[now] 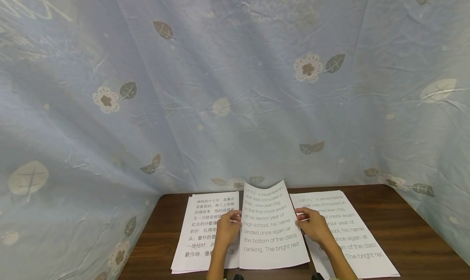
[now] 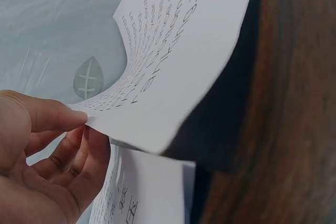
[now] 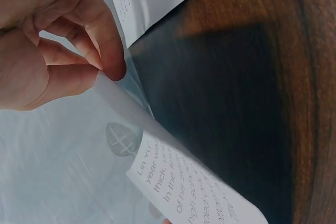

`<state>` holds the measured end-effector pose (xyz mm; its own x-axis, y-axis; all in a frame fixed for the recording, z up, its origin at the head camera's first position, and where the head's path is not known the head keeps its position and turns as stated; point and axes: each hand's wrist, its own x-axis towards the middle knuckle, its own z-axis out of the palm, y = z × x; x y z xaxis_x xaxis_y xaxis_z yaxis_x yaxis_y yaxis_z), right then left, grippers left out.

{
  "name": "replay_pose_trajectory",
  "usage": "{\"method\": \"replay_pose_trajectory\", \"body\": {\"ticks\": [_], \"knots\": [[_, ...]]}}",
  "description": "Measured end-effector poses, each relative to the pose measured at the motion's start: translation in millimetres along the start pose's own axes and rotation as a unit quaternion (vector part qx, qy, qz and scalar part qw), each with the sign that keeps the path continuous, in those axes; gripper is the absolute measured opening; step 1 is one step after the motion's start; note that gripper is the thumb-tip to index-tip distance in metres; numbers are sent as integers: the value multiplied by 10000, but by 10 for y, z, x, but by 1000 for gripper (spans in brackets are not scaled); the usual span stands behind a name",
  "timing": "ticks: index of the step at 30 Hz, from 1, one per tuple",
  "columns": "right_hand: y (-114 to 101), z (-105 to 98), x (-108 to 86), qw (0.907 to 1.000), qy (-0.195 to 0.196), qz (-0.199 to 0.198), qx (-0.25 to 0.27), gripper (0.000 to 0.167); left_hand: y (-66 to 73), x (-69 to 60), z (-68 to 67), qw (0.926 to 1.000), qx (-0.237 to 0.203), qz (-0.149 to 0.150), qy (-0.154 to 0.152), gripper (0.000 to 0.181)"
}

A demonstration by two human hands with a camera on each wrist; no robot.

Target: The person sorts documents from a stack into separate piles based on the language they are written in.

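A printed sheet of paper [image 1: 269,231] with English text is held up above the table, its top edge curving. My left hand [image 1: 228,227] pinches its left edge between thumb and fingers; the left wrist view shows this hand [image 2: 52,150] gripping the paper [image 2: 199,61]. At the right edge, my right hand [image 1: 315,227] pinches the same sheet, and the right wrist view shows the thumb and fingertips of that hand [image 3: 68,51] on the paper's border [image 3: 194,187]. Beneath my left hand lies a stack of sheets with Chinese text [image 1: 194,231]. A stack of English-text sheets [image 1: 363,235] lies under my right hand.
The dark brown wooden table [image 1: 400,227] carries both stacks, left and right of the held sheet. A pale blue cloth [image 1: 257,108] with leaf and flower prints hangs behind the table's far edge and along the left side.
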<state>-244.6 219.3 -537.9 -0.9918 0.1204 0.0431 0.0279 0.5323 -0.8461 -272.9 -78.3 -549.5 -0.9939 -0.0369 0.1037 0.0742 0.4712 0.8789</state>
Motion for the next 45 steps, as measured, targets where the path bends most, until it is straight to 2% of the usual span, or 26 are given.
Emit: {"method": "replay_pose_trajectory", "body": {"ticks": [14,17,22,28,35,45], "knots": [[105,-179,-24,9999,-67,81,95,43,21,-37,171,9984,-561,51,-31,39],[133,-236,-29,9999,-52,100,24,44,49,-52,244,9974,-718,-5,-67,39],[205,-352,-30,9998,-51,144,-137,44,112,-93,379,9952,-981,61,-25,38],[304,-526,-26,9993,-15,138,-349,44,233,-169,572,9938,-1107,4,102,37],[417,-736,-44,9984,72,107,-548,42,366,-239,818,9925,-1205,76,210,36],[546,-1041,-52,9962,140,-17,-860,40,448,-287,1075,9900,-1381,90,274,37]]}}
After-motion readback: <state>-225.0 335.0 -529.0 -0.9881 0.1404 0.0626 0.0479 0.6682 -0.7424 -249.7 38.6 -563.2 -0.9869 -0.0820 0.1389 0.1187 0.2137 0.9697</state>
